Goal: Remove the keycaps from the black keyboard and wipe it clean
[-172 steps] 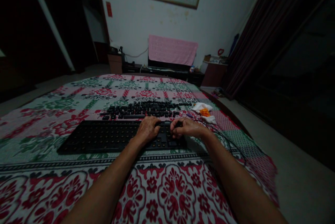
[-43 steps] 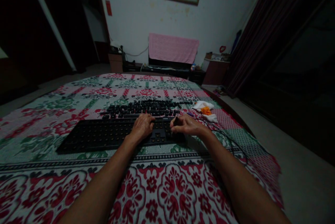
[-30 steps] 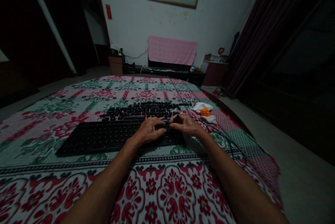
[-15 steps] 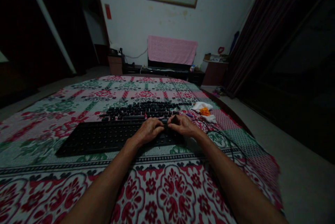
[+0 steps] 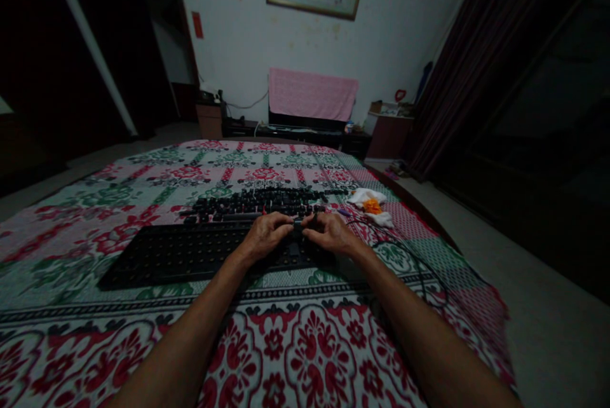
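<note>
A black keyboard frame (image 5: 176, 254) with its keycaps off lies on a floral bedspread (image 5: 295, 344). Just beyond it sit several loose black keycaps (image 5: 252, 202) in rows. My left hand (image 5: 263, 238) and my right hand (image 5: 328, 234) meet over the frame's right part, fingers curled. Both pinch one small dark keycap (image 5: 297, 226) between their fingertips. A black cable (image 5: 410, 262) runs from the frame to the right.
A white cloth with an orange item (image 5: 372, 204) lies beyond my right hand near the bed's right edge. Past the bed stand a low cabinet with a pink cover (image 5: 312, 95) and a small table (image 5: 388, 125). Dark curtains hang at right.
My hands have drawn together from apart on the frame. Their fingertips now meet on a small keycap near the frame's far edge. The view has shifted slightly.
</note>
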`<state>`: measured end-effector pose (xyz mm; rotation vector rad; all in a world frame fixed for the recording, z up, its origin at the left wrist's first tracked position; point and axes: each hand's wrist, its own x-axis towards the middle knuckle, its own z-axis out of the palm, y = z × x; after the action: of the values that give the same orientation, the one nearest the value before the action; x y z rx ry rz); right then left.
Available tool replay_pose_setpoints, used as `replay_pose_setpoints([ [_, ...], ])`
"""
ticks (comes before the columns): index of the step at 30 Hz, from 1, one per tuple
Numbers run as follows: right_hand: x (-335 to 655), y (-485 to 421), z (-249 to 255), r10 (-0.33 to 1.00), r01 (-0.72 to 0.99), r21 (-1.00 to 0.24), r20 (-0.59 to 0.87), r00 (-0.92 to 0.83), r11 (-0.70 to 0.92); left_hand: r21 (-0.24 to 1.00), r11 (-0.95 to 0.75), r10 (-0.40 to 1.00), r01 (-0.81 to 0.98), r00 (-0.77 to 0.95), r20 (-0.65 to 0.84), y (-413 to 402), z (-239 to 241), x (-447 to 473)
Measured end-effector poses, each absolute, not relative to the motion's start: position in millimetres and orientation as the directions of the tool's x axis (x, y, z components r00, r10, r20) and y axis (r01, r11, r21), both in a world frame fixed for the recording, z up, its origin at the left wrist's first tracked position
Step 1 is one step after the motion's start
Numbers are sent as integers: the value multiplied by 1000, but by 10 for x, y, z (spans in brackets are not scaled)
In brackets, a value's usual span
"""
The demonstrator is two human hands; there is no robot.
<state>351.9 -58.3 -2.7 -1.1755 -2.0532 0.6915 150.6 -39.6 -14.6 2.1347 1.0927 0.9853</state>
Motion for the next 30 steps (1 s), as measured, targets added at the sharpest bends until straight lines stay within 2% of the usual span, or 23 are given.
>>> replay_pose_setpoints([
  [5,3490,-576,-57,870,582,-647,346,-351,492,790,-462,872,403,371,321,-430,-120,1539],
  [12,3613,-549,84,863,640,-582,386,-326,502,789,-480,873,384,299,386,-410,-160,1586],
  [15,3881,-455,96,879,665,-585,398,-261,463,724,-494,869,481,252,425,-384,-202,1565],
  [18,4155,-363,28,911,744,-551,365,-191,377,621,-529,847,578,307,435,-373,-243,1542],
  [21,4281,-321,-36,946,875,-412,297,-134,254,537,-558,829,633,386,406,-377,-280,1534],
  [25,4213,-294,-17,963,953,-225,222,-150,201,473,-574,816,668,417,401,-383,-311,1530],
  [30,4108,-161,20,982,961,-231,147,-122,154,438,-599,797,671,442,412,-384,-323,1520],
])
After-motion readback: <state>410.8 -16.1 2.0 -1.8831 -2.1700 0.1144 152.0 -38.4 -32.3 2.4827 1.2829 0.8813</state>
